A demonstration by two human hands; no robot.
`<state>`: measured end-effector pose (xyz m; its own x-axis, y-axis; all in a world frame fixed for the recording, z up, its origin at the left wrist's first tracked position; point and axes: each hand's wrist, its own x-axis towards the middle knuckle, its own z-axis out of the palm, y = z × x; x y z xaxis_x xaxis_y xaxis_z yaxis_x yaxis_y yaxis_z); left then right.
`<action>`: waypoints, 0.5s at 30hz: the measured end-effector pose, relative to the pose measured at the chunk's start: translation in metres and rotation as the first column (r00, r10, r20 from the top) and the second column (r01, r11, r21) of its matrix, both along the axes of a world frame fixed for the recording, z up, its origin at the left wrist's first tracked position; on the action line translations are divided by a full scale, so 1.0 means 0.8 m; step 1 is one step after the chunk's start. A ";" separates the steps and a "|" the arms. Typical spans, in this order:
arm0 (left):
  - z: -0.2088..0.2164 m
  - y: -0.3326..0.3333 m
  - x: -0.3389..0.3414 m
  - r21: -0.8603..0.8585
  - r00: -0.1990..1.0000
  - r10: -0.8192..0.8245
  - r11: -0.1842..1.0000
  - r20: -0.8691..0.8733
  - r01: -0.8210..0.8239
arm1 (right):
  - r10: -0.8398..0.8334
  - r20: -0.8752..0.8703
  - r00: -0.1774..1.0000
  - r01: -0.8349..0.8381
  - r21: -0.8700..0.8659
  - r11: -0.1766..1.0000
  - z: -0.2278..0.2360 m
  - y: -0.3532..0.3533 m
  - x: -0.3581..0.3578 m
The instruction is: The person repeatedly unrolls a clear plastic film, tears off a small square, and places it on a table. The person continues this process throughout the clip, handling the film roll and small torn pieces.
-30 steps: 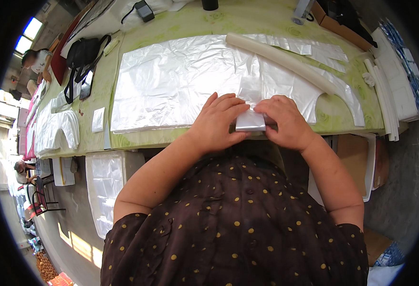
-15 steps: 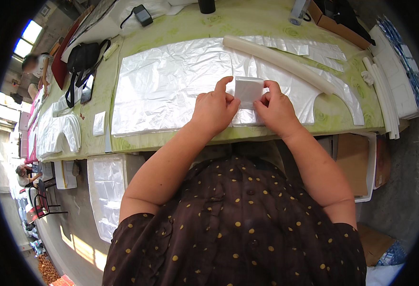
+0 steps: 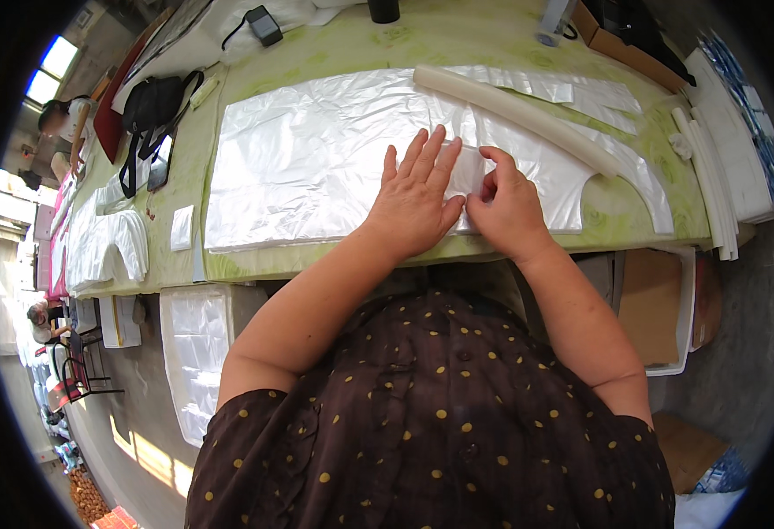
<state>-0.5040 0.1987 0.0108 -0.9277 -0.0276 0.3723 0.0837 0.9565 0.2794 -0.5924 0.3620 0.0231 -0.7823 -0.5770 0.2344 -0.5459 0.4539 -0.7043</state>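
Note:
A small folded packet of clear plastic film (image 3: pixel 469 172) lies on a broad stack of clear plastic sheets (image 3: pixel 299 167). My left hand (image 3: pixel 416 189) is open, fingers outstretched and palm down, covering the packet's left part. At the packet's right edge is my right hand (image 3: pixel 510 198), its thumb and curled fingers closed on that edge. My two thumbs nearly meet at the packet's near side. A long pale roll (image 3: pixel 519 119) lies slanting across the sheets beyond my hands.
The green patterned table (image 3: pixel 316 53) also holds a black bag (image 3: pixel 153 106), a phone (image 3: pixel 160 167) and a small white packet (image 3: pixel 182 228). White tubes (image 3: pixel 709 181) hang over its right end. Below stands a bin of plastic (image 3: pixel 197 353). Another person (image 3: pixel 74 132) is at far left.
My left hand has opened from a pinch at the packet's left edge and spread flat over it. My right hand stays at the right edge, slightly shifted.

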 end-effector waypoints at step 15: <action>0.022 -0.015 0.020 0.192 0.987 0.065 0.977 0.147 -0.093 | 0.129 -0.143 0.981 -0.141 -0.072 0.987 -0.008 0.015 0.001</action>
